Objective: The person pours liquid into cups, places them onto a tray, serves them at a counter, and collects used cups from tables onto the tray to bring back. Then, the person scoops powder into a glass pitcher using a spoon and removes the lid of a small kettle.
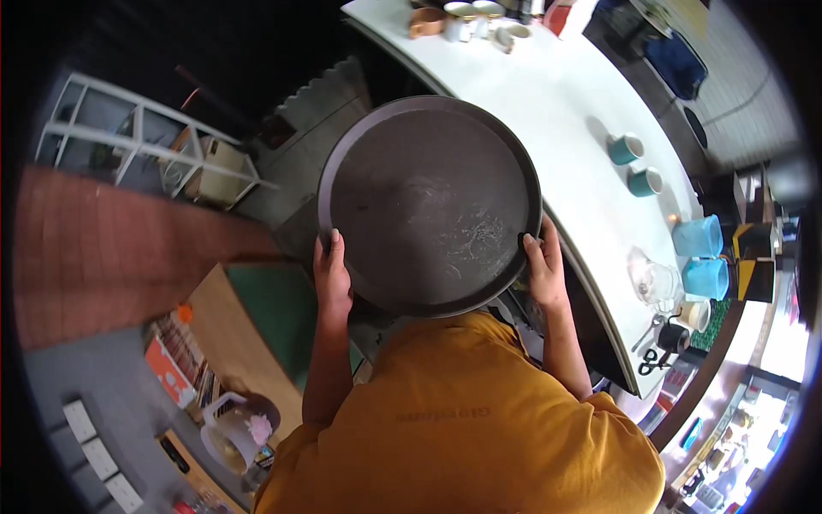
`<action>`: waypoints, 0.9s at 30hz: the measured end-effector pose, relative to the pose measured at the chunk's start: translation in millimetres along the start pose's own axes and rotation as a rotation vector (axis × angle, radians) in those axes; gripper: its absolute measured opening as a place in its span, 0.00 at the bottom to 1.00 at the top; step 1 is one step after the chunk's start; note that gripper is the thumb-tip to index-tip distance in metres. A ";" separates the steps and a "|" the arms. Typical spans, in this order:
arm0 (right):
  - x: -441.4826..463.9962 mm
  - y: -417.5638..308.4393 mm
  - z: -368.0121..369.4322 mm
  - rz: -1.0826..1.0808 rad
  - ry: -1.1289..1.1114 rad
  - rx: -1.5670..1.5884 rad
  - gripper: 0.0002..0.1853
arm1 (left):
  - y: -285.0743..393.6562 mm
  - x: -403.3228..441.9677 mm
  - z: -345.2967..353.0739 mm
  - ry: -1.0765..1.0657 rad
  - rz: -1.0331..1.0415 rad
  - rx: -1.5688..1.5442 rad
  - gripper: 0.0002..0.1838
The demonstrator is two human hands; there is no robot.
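A large round dark brown serving tray (411, 171) is held out in front of my body, its flat inner face turned up to the camera. Whitish scuffs or wet streaks mark its lower right part. My left hand (332, 274) grips the left rim, thumb over the edge and fingers mostly behind it. On the opposite side my right hand (545, 264) clasps the rim in the same way. Nothing lies on the tray. To its right runs a white counter (548, 111), with two teal cups (627, 149) standing on it.
Several mugs (460, 19) stand at the counter's far end. Nearer are blue containers (698, 236), a clear glass vessel (655, 283), a spoon (644, 337) and black scissors (652, 361). On the left are a white-framed shelf (128, 141) and a wooden cabinet (244, 343).
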State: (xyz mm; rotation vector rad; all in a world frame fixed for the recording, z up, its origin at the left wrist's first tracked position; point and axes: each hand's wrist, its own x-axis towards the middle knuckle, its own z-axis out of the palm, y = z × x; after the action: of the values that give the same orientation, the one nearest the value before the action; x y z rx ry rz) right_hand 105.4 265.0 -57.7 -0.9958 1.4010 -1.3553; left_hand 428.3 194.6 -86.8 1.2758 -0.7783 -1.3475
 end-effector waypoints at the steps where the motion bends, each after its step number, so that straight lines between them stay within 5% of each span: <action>1: 9.2 5.1 -21.7 0.020 0.056 -0.020 0.27 | -6.3 9.5 21.7 -0.054 0.005 -0.001 0.24; 9: 68.7 21.3 -144.2 0.022 0.313 -0.429 0.23 | -38.9 54.1 171.6 -0.162 -0.054 0.058 0.24; 15: 89.4 30.1 -178.4 0.010 0.331 -0.647 0.18 | -47.2 82.8 209.1 -0.216 -0.103 0.162 0.24; 23: 104.4 45.1 -178.7 0.154 0.473 -0.741 0.23 | -47.7 112.2 240.9 -0.270 -0.145 0.215 0.28; 26: 112.2 45.4 -168.3 0.216 0.554 -0.776 0.23 | -32.9 132.3 249.0 -0.286 -0.647 -0.350 0.30; 27: 114.4 43.8 -165.3 0.250 0.583 -0.818 0.24 | -47.6 132.3 251.5 -0.325 -0.385 -0.079 0.31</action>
State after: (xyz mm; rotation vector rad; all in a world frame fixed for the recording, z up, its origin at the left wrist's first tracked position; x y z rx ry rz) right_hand -81.3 199.8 -114.4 -0.8897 2.5468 -0.9024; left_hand 195.1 27.2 -112.0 1.1980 -0.7110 -1.9113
